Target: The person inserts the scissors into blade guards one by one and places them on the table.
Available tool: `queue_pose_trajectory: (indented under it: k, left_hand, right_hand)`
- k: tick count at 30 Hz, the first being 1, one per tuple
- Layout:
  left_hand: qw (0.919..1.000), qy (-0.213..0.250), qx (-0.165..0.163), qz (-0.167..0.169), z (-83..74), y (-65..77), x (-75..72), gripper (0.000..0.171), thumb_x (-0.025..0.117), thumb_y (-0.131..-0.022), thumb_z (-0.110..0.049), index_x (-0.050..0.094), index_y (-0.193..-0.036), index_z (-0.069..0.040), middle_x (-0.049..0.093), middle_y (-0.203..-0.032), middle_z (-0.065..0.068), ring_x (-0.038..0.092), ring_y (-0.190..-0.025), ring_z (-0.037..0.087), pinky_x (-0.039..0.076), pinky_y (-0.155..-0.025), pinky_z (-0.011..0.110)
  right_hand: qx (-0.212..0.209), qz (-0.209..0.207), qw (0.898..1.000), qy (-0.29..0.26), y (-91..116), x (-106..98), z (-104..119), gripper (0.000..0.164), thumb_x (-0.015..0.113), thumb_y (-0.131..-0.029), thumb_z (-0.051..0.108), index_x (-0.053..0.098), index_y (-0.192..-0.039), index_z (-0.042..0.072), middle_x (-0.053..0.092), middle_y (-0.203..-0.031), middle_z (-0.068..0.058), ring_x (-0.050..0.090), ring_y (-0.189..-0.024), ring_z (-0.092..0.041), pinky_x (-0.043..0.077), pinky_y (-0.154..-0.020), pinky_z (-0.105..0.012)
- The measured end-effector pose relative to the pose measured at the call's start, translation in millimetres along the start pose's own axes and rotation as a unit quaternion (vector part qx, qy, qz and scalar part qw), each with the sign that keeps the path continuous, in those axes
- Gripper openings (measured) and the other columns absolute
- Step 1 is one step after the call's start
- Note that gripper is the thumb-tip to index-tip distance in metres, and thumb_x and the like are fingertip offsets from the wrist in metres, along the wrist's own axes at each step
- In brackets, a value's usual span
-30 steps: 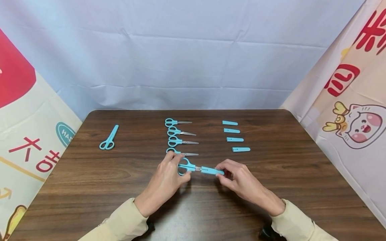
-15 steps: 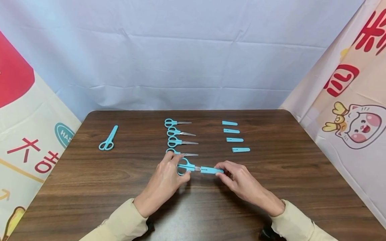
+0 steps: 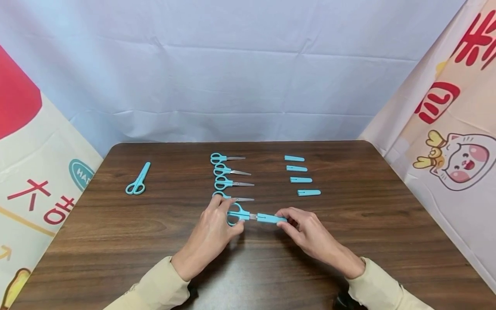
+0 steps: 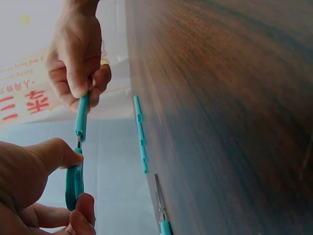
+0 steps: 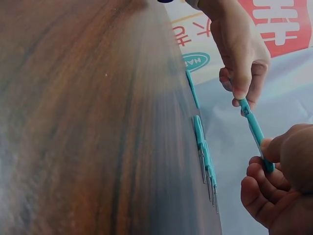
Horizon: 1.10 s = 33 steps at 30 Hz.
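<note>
A pair of scissors (image 3: 243, 215) with light-blue handles is gripped at its handles by my left hand (image 3: 211, 228). Over most of its blades sits a light-blue blade cover (image 3: 268, 218); a short strip of metal shows between cover and handles. My right hand (image 3: 310, 228) pinches the cover's far end between thumb and fingers. Both wrist views show scissors and cover in one line, held above the table. Just beyond my left hand, an uncovered pair of scissors (image 3: 245, 199) lies with its handles partly hidden by my fingers.
More uncovered scissors (image 3: 228, 184) lie in a column behind, blades pointing right. Several loose blade covers (image 3: 308, 193) form a column to their right. One covered pair of scissors (image 3: 137, 178) lies at the left of the brown table (image 3: 174, 172). A white cloth (image 3: 248, 86) hangs behind.
Both hands keep their hold, and the gap between the cover and the handles looks about the same. The whole view has shifted very slightly.
</note>
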<state>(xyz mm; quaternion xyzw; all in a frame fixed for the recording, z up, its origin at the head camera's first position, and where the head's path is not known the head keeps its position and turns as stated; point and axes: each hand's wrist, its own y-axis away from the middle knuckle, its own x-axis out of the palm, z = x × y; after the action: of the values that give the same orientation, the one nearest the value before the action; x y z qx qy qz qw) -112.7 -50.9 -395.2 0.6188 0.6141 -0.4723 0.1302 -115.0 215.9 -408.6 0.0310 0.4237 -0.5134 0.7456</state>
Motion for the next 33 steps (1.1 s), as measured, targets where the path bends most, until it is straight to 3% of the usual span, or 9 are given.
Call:
queue_pose_trajectory:
  k: [4, 9, 15, 24, 33]
  left_hand:
    - [1.0, 0.002, 0.0, 0.0, 0.8, 0.6, 0.3, 0.052, 0.086, -0.079, -0.015, 0.069, -0.123, 0.007, 0.056, -0.099, 0.009, 0.05, -0.061, 0.008, 0.05, -0.062, 0.027]
    - [0.9999, 0.001, 0.007, -0.014, 1.1, 0.1, 1.6, 0.051, 0.088, -0.078, -0.016, 0.07, -0.121, 0.006, 0.057, -0.1, 0.008, 0.055, -0.065, 0.012, 0.053, -0.065, 0.03]
    - [0.9997, 0.01, 0.007, -0.021, 1.4, -0.6, 2.2, 0.049, 0.089, -0.078, -0.015, 0.071, -0.119, 0.005, 0.057, -0.1, 0.008, 0.059, -0.069, 0.013, 0.054, -0.067, 0.03]
    - [0.9982, 0.058, -0.012, -0.009, 4.3, -3.7, 0.4, 0.05, 0.091, -0.078, -0.013, 0.07, -0.12, 0.003, 0.058, -0.094, 0.008, 0.055, -0.072, 0.014, 0.052, -0.065, 0.029]
    - [0.9854, 0.142, -0.073, 0.059, 8.0, -9.4, -3.3, 0.052, 0.091, -0.081, -0.018, 0.07, -0.126, -0.001, 0.051, -0.077, -0.001, 0.047, -0.061, 0.008, 0.045, -0.059, 0.026]
  right_hand:
    - [0.028, 0.002, 0.999, -0.034, 0.1, 1.1, -1.9, 0.01, 0.069, -0.099, 0.006, 0.07, -0.107, 0.011, 0.055, -0.078, 0.008, 0.044, -0.055, -0.001, 0.041, -0.046, -0.022]
    - [0.11, 0.011, 0.989, -0.097, -1.2, -0.5, -2.7, 0.007, 0.068, -0.1, 0.008, 0.071, -0.107, 0.008, 0.059, -0.073, 0.003, 0.053, -0.055, -0.008, 0.045, -0.044, -0.027]
    - [0.167, 0.014, 0.979, -0.116, -3.6, -1.1, -0.8, 0.009, 0.069, -0.1, 0.009, 0.072, -0.108, 0.006, 0.063, -0.073, 0.001, 0.061, -0.062, -0.012, 0.05, -0.05, -0.027]
    - [0.196, 0.006, 0.969, -0.148, -6.7, 1.3, -1.3, 0.01, 0.069, -0.099, 0.007, 0.072, -0.108, 0.003, 0.068, -0.078, -0.011, 0.063, -0.063, -0.013, 0.052, -0.052, -0.029]
    - [0.203, -0.012, 0.967, -0.157, -4.8, 1.5, -2.1, 0.011, 0.069, -0.098, 0.003, 0.072, -0.108, -0.001, 0.068, -0.082, -0.017, 0.064, -0.064, -0.014, 0.057, -0.058, -0.032]
